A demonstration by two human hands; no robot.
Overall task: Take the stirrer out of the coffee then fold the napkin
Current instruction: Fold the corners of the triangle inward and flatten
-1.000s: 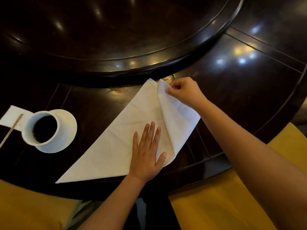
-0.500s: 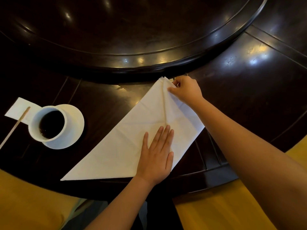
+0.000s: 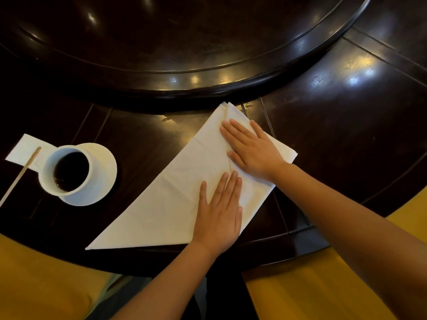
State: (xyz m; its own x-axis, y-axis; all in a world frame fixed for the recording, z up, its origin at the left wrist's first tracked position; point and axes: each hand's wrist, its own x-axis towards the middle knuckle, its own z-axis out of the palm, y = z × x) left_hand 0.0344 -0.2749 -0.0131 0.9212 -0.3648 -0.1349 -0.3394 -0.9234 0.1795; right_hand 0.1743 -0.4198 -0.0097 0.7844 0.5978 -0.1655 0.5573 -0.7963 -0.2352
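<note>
A white cloth napkin lies on the dark table, its right part folded over with a crease running down the middle. My left hand presses flat on its lower part, fingers straight. My right hand lies flat on the folded flap, fingers straight and pointing left. At the left a white cup of black coffee stands on a white saucer. The wooden stirrer is out of the cup, resting partly on a small white paper left of it.
A raised dark round turntable fills the far side, its rim just beyond the napkin's tip. The table's near edge curves below my hands. Yellow seat cushions lie at the bottom left and right.
My right hand let go of the napkin's top corner and came down flat on the folded flap. The flap now lies flat. My left hand stayed pressing.
</note>
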